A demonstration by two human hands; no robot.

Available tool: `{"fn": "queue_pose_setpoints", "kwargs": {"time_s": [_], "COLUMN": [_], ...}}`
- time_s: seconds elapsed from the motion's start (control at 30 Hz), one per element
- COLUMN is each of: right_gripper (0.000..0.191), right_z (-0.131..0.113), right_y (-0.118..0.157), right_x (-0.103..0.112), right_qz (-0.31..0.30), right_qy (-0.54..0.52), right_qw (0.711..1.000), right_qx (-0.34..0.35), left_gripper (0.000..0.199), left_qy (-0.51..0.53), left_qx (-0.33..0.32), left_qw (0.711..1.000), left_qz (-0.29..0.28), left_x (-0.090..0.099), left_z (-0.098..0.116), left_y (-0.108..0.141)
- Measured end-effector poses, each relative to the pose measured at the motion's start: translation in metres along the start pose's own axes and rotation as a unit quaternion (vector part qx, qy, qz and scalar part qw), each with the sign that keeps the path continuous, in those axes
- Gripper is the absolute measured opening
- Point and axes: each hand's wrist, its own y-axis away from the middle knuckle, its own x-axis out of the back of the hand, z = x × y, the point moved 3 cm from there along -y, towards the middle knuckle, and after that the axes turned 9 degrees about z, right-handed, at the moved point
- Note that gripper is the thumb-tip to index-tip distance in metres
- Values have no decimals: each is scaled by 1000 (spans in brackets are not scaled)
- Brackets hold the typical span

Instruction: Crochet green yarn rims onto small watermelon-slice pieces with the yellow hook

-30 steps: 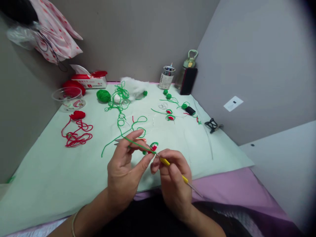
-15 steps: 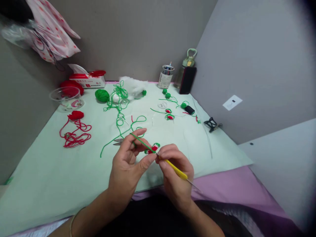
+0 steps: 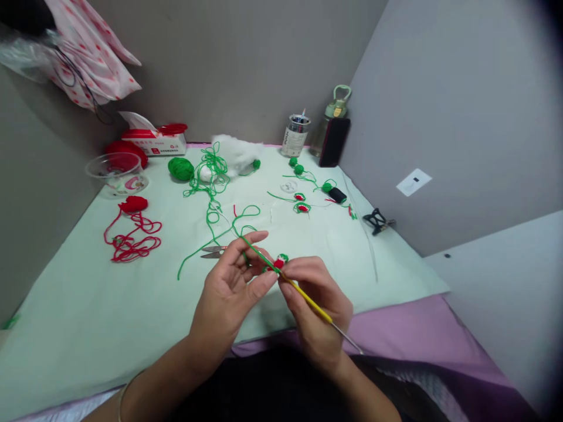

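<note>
Between finger and thumb, my left hand [image 3: 226, 299] pinches a small red, white and green crochet piece [image 3: 280, 262]. Green yarn [image 3: 253, 246] runs taut over the left fingers to that piece. A yellow-handled crochet hook [image 3: 313, 302] is gripped in my right hand [image 3: 319, 305], its front end at the piece and its metal rear end pointing down to the right. Scissors [image 3: 213, 252] lie just behind my left hand, partly hidden by it.
Red yarn [image 3: 134, 237] lies at left near a clear tub [image 3: 118, 186]. Green ball [image 3: 180, 169], white stuffing [image 3: 237, 153], pen jar [image 3: 294, 138] and phone [image 3: 334, 142] stand behind. Small crochet pieces [image 3: 302, 208] and a black clip [image 3: 377, 221] lie to the right.
The hook now lies more in line with the taut yarn at the crochet piece. My right hand has turned slightly, and the piece has shifted a little to the right.
</note>
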Motion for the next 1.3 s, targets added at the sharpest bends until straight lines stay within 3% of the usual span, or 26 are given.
{"fn": "queue_pose_setpoints", "kwargs": {"time_s": [0.33, 0.47, 0.57, 0.7, 0.9, 0.97, 1.13, 1.3], "right_gripper": [43, 36, 33, 41, 50, 46, 42, 47], "right_z": [-9, -4, -3, -9, -4, -4, -6, -7], "right_y": [-2, -2, -7, -10, -3, -7, -27, -28], "right_x": [-3, -2, 1, 4, 2, 3, 11, 18], "right_qz": [-12, -15, -59, -89, -37, -48, -166, -192], "right_qy": [57, 43, 69, 130, 191, 166, 98, 113], "right_qw": [997, 997, 993, 975, 942, 951, 974, 967], "right_qx": [57, 67, 72, 158, 274, 256, 119, 121], "left_gripper": [47, 53, 60, 63, 59, 60, 58, 59], "left_qy": [-7, 28, 50, 45, 54, 62, 49, 28], "left_qx": [27, 88, 135, 125, 89, 109, 139, 120], "left_qw": [999, 995, 990, 991, 994, 992, 988, 991], "left_qz": [39, 26, 6, 6, 26, 11, -40, -47], "left_x": [-4, -4, -1, 2, 0, 1, 4, 7], "left_z": [4, 4, 5, 4, 2, 3, 7, 6], "left_y": [-3, -4, -6, -6, -3, -4, -9, -12]}}
